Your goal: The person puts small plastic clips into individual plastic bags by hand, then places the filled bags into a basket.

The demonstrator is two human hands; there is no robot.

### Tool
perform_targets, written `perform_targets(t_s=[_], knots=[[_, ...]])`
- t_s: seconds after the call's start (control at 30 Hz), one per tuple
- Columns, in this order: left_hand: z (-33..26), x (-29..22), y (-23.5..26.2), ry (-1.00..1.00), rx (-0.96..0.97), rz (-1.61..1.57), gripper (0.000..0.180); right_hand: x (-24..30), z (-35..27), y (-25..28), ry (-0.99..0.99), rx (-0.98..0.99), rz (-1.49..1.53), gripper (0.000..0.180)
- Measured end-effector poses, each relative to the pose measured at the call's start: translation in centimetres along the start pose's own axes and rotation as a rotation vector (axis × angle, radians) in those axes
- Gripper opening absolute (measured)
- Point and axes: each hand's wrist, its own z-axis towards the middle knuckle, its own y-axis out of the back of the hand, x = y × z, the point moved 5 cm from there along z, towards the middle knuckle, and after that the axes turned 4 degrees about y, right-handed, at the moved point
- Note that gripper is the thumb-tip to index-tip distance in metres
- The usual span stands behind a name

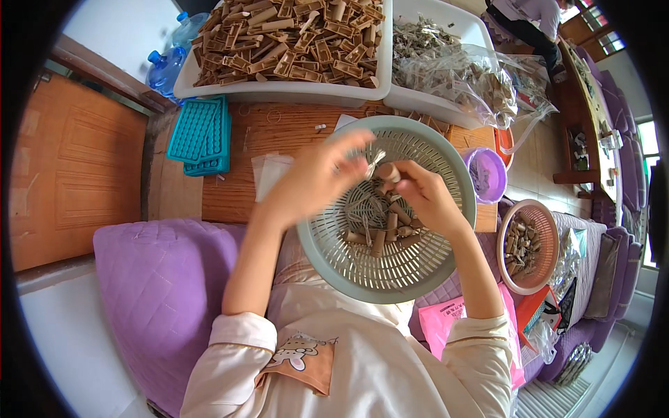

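A grey-green plastic colander (333,261) rests at the table's near edge, over my lap. Within it lie several short brown plastic casings (378,242) and a tangle of thin silvery metal strips (362,212). Over its right half, my right hand (426,198) is closed, pinching a brown plastic casing (389,172) between thumb and fingers. Beside that piece, shiny metal strips (376,160) stick up near my left fingertips. My left hand (322,174) hovers over the colander's left side, smeared by motion, so whether it holds anything cannot be made out.
A white bin (279,89) heaped with brown casings stands behind, next to another white bin (474,28) with metal pieces and plastic bags. Teal trays (202,132) are stacked left. On the right are a purple bucket (488,174) and a pink basket (550,237) of casings. A person (526,21) is far right.
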Motion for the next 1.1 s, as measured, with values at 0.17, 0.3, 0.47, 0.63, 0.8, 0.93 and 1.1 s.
perform_targets(t_s=[0.17, 0.3, 0.47, 0.63, 0.8, 0.93, 1.1], knots=[[-3.1, 0.5, -3.9, 0.118, 0.126, -0.115, 0.034, 1.1, -1.7, -0.8, -0.06, 0.03, 0.723, 0.035], [-4.3, 1.5, -4.6, 0.094, 0.275, -0.231, 0.03, 1.5, -2.5, -1.5, -0.124, -0.015, 1.112, 0.047], [-5.1, 0.5, -3.7, -0.296, 0.161, -0.058, 0.024, 1.7, -3.2, -0.5, -0.056, 0.007, 1.344, 0.046], [-6.8, 0.1, -3.3, 0.075, 0.192, -0.443, 0.023, 2.8, -3.5, -0.1, 0.071, 0.023, 1.405, 0.046], [-7.2, 0.0, -3.3, 0.083, -0.112, -0.621, 0.023, 3.4, -4.0, -1.2, 0.183, -0.009, 1.535, 0.045], [-7.1, 0.4, -3.2, 0.107, -0.309, -0.591, 0.02, 4.6, -5.0, -2.0, 0.083, -0.005, 1.252, 0.042], [-7.4, -0.8, -3.1, 0.043, -0.302, -0.036, 0.009, 5.5, -5.6, -1.5, 0.144, -0.037, 1.172, 0.038]])
